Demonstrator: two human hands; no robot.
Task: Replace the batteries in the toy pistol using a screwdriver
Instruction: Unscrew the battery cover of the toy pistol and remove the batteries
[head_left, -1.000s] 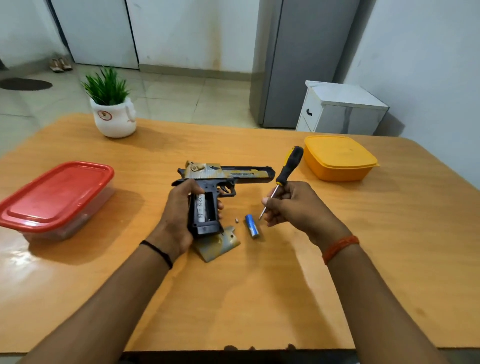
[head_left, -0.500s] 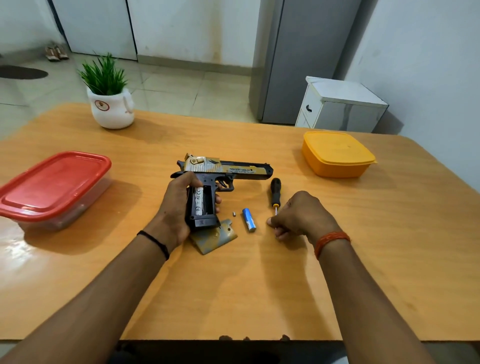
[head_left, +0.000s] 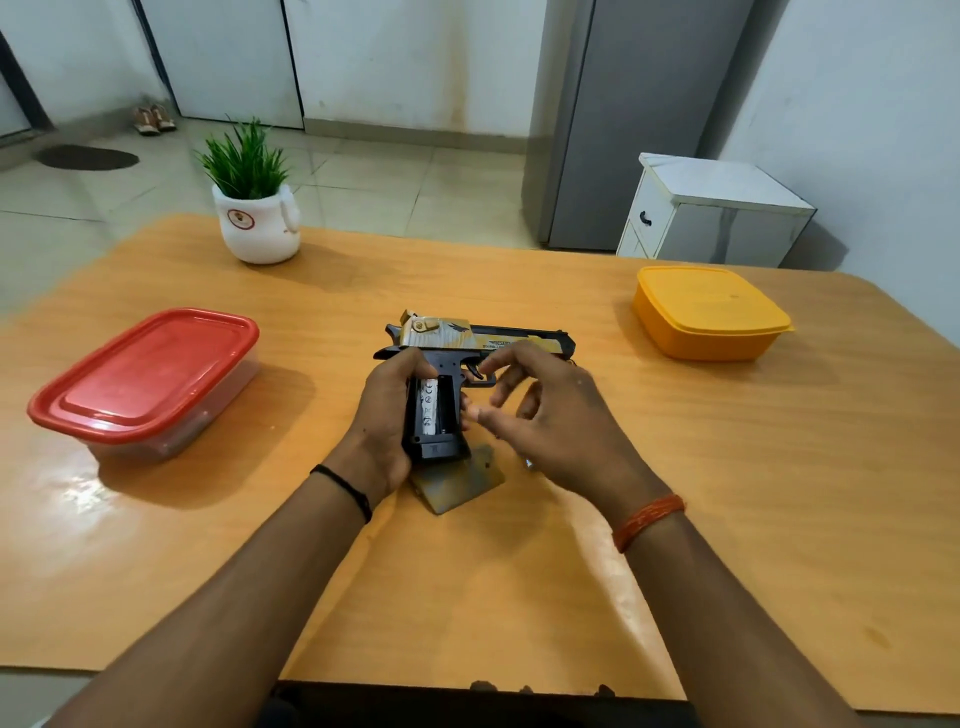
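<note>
The black and gold toy pistol (head_left: 488, 340) lies on its side on the orange table (head_left: 727, 493), its grip pointing toward me. My left hand (head_left: 384, 415) grips the pistol's handle from the left. The battery compartment is open, with one white battery (head_left: 428, 408) in its left slot and the right slot dark. The removed grip cover (head_left: 462, 486) lies flat on the table just below the handle. My right hand (head_left: 561, 426) hovers beside the handle with loosely spread, blurred fingers and holds nothing visible. It hides the screwdriver and the blue battery.
A red-lidded clear container (head_left: 150, 374) sits at the left and a yellow lidded box (head_left: 709, 312) at the far right. A white pot with a green plant (head_left: 257, 218) stands at the back left. A white cabinet (head_left: 711, 213) stands beyond the table.
My right hand laid the screwdriver down on the table, let go of it, and moved left toward the open compartment. My left hand kept its hold on the handle.
</note>
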